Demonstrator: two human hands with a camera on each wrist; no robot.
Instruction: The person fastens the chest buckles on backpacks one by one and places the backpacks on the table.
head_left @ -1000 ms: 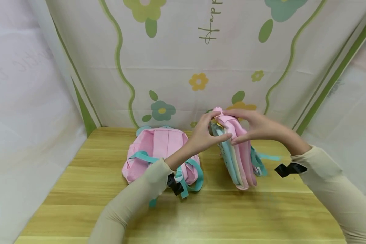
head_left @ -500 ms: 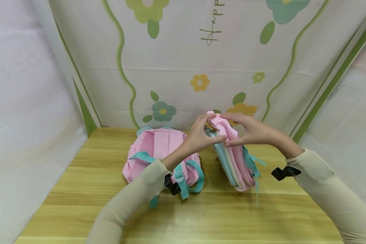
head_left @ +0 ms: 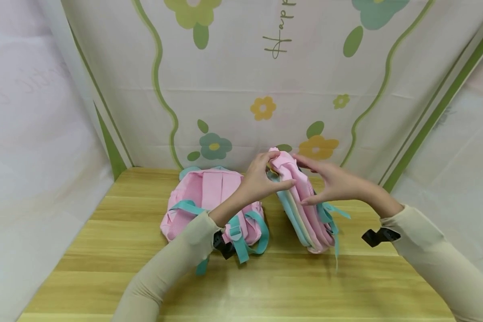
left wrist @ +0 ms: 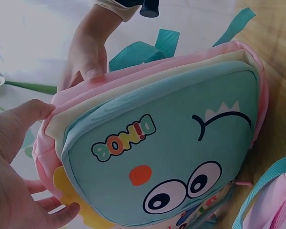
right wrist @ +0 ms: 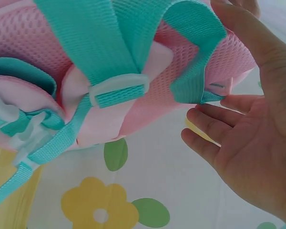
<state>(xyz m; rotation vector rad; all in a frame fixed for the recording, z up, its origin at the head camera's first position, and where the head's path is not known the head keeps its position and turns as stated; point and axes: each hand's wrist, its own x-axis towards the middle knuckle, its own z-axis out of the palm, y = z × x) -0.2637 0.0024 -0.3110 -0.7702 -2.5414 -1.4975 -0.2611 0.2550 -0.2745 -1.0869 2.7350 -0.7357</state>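
While the left grip (head_left: 261,176) pinches the top corner of the upright backpack (head_left: 310,219), with curled fingers over its yellow fringe (left wrist: 88,210), the right grip (head_left: 334,179) is spread around the other side, its fingers fairly straight beside the teal webbing (right wrist: 202,26). How firmly the right one touches is hard to tell.

The backpack stands at about 1 o'clock on the tabletop (head_left: 265,290), tilted, top toward 11 and foot toward 5; whether its base bears any weight is unclear. With the firmer hold on one upper corner only, the soft body could twist or sag, and if that pinch slips, it would probably topple toward 10. The webbing and its buckle (right wrist: 119,89) hang loose, so a finger might catch in a loop.

Farther out, the flat backpack (head_left: 213,183) lies near 11 o'clock, straps upward. The left forearm passes over it, and the black wrist camera (head_left: 224,246) sits close above those straps, so a low sweep toward 8 could snag them.

Room between the bags is narrow at their far ends and wider toward 6, where bare wood runs out of frame. The patterned cloth (head_left: 221,76) closes off 12, limiting any push away; toward 4 the tabletop offers more space.
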